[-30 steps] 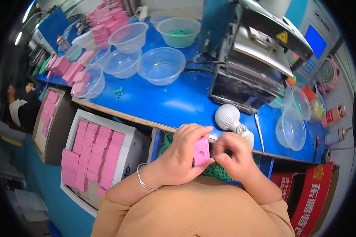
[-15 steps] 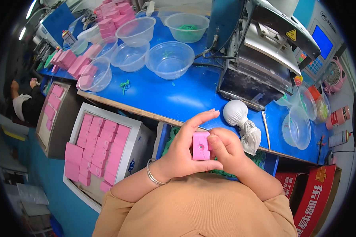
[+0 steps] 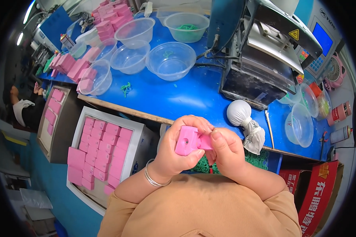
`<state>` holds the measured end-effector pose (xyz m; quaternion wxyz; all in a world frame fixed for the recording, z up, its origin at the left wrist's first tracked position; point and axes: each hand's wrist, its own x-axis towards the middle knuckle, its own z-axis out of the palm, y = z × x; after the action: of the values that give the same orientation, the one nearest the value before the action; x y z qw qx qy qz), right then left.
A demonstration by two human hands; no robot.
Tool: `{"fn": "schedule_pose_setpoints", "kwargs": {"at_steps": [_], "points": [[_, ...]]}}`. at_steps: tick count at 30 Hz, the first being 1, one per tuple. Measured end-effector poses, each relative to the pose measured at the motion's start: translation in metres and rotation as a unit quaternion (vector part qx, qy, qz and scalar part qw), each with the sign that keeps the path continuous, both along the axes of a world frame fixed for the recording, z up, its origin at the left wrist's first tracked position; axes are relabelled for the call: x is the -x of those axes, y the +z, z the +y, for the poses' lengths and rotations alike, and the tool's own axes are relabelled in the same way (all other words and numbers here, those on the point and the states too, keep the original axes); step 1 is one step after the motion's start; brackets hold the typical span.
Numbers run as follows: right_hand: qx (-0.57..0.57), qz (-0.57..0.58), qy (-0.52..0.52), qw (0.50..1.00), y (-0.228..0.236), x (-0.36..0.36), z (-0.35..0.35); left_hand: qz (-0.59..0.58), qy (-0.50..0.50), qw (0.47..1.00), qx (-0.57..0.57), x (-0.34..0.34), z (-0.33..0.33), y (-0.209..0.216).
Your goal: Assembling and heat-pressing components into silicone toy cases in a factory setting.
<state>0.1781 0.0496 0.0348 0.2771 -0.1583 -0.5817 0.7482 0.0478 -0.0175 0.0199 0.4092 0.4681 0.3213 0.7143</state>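
Close in front of my chest, a pink rubber mould [image 3: 184, 142] with a round hole in its face is held between both hands. Fingers and thumb of my left hand [image 3: 168, 152] wrap round its main part. My right hand [image 3: 228, 150] pinches a pink flap or half at its right side, which stands away from the rest; where the parts join is hidden by fingers. Beneath my hands is an open drawer with a heap of thin green pieces [image 3: 257, 160]. A white tied cloth bag [image 3: 239, 113] lies on the blue table, just beyond my right hand.
A white-rimmed box [image 3: 136, 136] of pink blocks stands at left. Clear plastic bowls [image 3: 170, 65] line the table's far side. At the right are a black press machine [image 3: 251, 81], a brush-like stick [image 3: 269, 128] and a red carton [image 3: 316, 197]. Another person [image 3: 25, 106] sits far left.
The closed mould has tilted and come partly apart, its right part pulled away. Both hands have shifted slightly, and my left fingers, stretched out before, now curl over the mould.
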Motion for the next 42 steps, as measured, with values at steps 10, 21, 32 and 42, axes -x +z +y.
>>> {"fn": "schedule_pose_setpoints", "kwargs": {"at_steps": [10,21,32,42], "points": [[0.225,0.105,-0.09,0.965,-0.001,0.011,0.027,-0.421,-0.078,0.904,0.013,0.036,-0.002,-0.02],[0.33,-0.048,-0.062,0.941,-0.015,0.004,0.027,0.027,0.156,0.978,0.137,0.038,-0.033,-0.021],[0.114,-0.076,0.066,0.988,-0.021,0.002,0.007,0.414,0.262,0.871,0.031,0.01,-0.011,-0.006],[0.067,0.018,0.077,0.995,-0.024,-0.004,-0.002,0.024,-0.042,0.997,0.056,0.013,-0.01,-0.024]]}}
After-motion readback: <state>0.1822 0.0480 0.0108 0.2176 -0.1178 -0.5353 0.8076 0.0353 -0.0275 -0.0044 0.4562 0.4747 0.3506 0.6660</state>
